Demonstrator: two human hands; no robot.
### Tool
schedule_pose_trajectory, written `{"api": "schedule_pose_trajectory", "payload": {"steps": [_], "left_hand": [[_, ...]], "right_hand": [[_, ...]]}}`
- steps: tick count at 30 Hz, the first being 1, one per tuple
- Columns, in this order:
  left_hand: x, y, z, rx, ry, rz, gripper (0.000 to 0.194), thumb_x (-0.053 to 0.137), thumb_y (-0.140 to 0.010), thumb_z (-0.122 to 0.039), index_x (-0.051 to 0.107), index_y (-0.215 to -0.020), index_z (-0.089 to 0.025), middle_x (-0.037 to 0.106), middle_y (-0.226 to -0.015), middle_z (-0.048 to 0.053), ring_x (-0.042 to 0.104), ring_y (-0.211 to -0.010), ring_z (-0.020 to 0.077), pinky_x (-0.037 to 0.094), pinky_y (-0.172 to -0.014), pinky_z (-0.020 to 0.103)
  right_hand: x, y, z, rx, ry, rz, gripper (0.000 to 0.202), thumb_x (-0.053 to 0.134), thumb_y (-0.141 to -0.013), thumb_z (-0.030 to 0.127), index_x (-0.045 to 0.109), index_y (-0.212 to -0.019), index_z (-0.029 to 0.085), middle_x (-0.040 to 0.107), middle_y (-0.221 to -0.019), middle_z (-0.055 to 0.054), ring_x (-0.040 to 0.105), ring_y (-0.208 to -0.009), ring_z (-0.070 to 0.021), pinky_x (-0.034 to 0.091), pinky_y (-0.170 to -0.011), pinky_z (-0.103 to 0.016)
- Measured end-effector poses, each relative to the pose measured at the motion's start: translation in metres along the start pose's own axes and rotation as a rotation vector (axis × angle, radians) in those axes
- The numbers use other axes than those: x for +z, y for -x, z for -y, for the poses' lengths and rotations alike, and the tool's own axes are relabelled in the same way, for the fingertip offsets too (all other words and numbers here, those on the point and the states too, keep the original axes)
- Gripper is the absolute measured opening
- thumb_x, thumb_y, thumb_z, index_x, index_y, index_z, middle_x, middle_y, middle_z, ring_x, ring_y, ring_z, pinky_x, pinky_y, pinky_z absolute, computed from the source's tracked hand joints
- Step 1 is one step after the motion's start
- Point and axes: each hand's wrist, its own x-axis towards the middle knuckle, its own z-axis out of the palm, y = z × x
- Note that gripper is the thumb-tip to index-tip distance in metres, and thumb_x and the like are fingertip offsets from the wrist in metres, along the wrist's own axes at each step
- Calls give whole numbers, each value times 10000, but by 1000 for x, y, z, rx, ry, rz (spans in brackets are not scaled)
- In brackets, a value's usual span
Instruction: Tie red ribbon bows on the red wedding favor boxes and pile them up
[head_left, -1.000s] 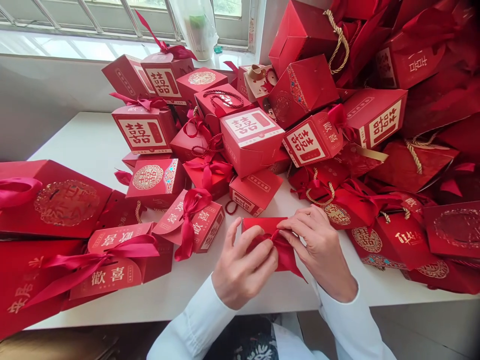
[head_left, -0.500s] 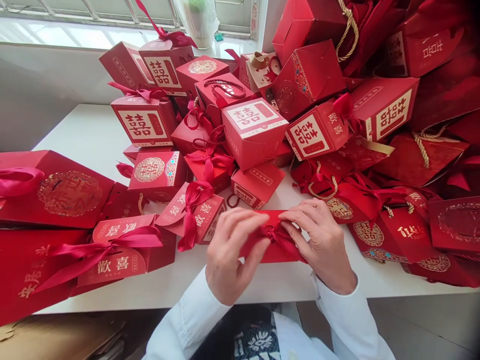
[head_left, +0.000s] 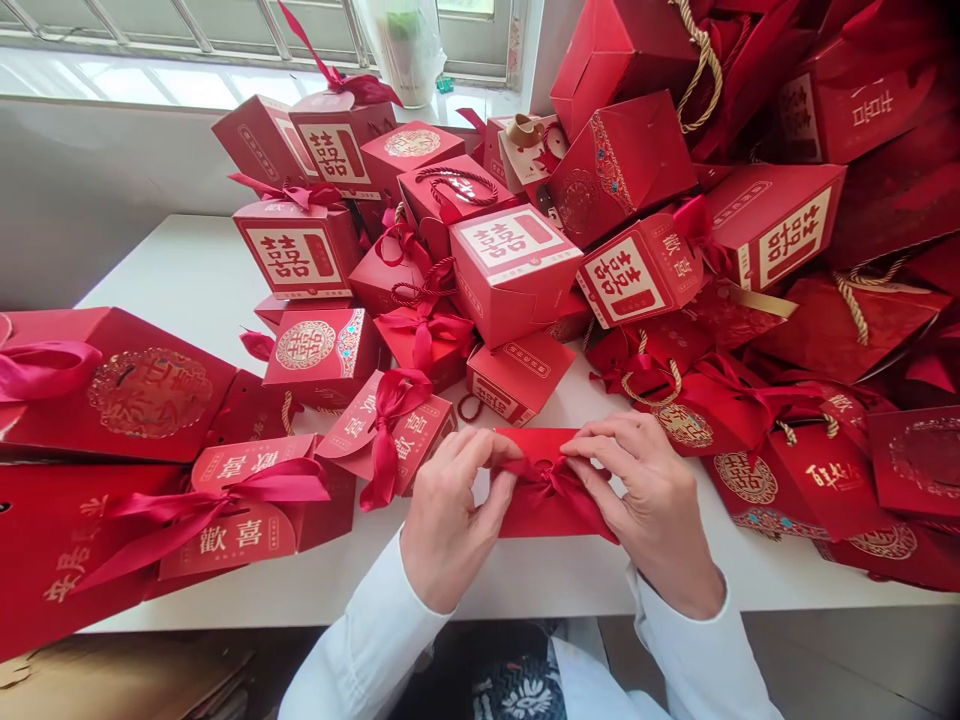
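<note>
A small red box (head_left: 525, 518) lies near the table's front edge, with a dark red ribbon (head_left: 551, 482) tied in a bow over its top. My left hand (head_left: 459, 510) pinches the left loop of the bow between thumb and fingers. On the other side, my right hand (head_left: 649, 500) has its thumb and fingers closed on the right part of the same ribbon. Just left of my left hand sits a pink-red box with a ribbon (head_left: 386, 425). Behind the bow lies another small red box (head_left: 517, 375).
Red gift boxes are piled across the white table (head_left: 540, 590), highest at the right. Large red boxes (head_left: 150, 385) stand at the left. A plastic-wrapped cup (head_left: 409, 50) is on the windowsill. Cardboard (head_left: 112, 675) lies below the table at left.
My left hand has moved slightly left and closed on the ribbon's left loop; its fingers were more spread before. The bow looks pulled out wider. The view has shifted slightly.
</note>
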Motion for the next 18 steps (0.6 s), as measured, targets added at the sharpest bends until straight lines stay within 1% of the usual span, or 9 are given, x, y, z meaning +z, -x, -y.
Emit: {"api": "schedule_pose_trajectory", "payload": {"steps": [3, 5, 7, 9, 12, 13, 16, 18], "left_hand": [[-1, 0, 0, 12, -7, -28, 172, 472, -746, -32, 569, -755, -174, 603, -722, -2, 548, -703, 140, 454, -649, 251], [-1, 1, 2, 20, 1, -40, 185, 457, -728, -20, 554, -746, -176, 587, -710, -6, 540, -694, 134, 457, -647, 245], [0, 1, 3, 38, 10, -58, 170, 457, -753, -34, 548, -774, -177, 588, -725, -3, 547, -695, 131, 465, -644, 241], [2, 2, 4, 57, -3, -87, 148, 476, -795, -74, 552, -874, -174, 603, -778, 6, 567, -713, 132, 478, -656, 246], [7, 3, 4, 86, -85, -113, 201, 484, -829, -109, 534, -1016, -165, 612, -855, 27, 588, -750, 141, 490, -680, 258], [9, 3, 4, 97, -121, -117, 202, 476, -835, -109, 535, -1019, -166, 612, -863, 31, 589, -752, 145, 490, -681, 260], [15, 3, 4, 125, -205, -126, 157, 448, -854, -105, 564, -930, -177, 616, -853, 35, 588, -738, 154, 483, -677, 271], [18, 3, 5, 131, -236, -150, 172, 426, -875, -99, 578, -890, -175, 619, -827, 34, 590, -730, 156, 482, -684, 275]], "right_hand": [[-1, 3, -2, -3, 5, -29, 146, 563, -875, 115, 663, -904, 218, 644, -887, -44, 527, -881, -202, 463, -840, -388], [-2, 5, -3, -13, -9, -16, 152, 559, -879, 114, 660, -906, 223, 644, -867, -43, 526, -871, -203, 464, -830, -391], [-2, 7, -4, -23, -26, -12, 156, 551, -884, 122, 659, -913, 231, 648, -857, -40, 534, -863, -204, 464, -829, -400], [-1, 8, -5, -18, -28, -19, 153, 550, -885, 139, 656, -941, 235, 658, -880, -40, 546, -872, -208, 464, -840, -408], [-2, 10, -5, 7, -11, -21, 166, 559, -884, 167, 641, -1011, 234, 666, -932, -43, 554, -894, -214, 469, -846, -404], [-2, 10, -5, 13, -4, -17, 167, 562, -882, 172, 639, -1018, 233, 665, -936, -44, 553, -896, -215, 470, -843, -401], [-2, 10, -4, 11, 7, -4, 150, 568, -880, 165, 647, -989, 230, 659, -916, -44, 545, -879, -213, 467, -826, -392], [0, 10, -3, 6, 1, -14, 145, 570, -877, 142, 651, -964, 225, 659, -892, -42, 538, -863, -209, 460, -821, -393]]}}
